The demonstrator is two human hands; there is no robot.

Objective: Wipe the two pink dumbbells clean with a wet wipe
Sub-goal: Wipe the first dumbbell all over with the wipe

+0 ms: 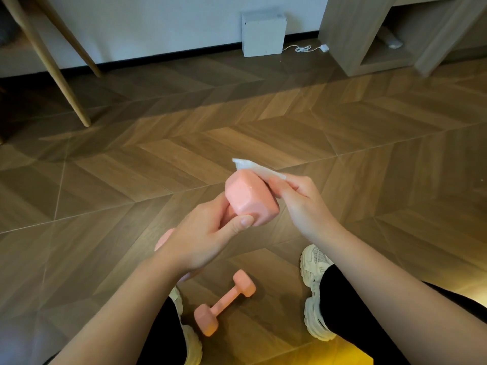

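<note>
Above floor [369,154]: left hand [208,230] grips dumbbell [250,198] by handle, exposing head; right hand [300,204] pinches wipe [254,168] against it (second dumbbell [224,304] waits below).

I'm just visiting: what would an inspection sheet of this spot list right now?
Surface: wooden herringbone floor.
Job's things: pink dumbbell held up, wet wipe against its far head; second dumbbell lying on the floor between the shoes.
Clutter: nothing seen.
Hands: left hand grips the raised dumbbell; right hand holds the wipe.
Cables: white cable on the floor by the wall.
Surroundings: white box, wooden legs left, shelf unit right.
</note>
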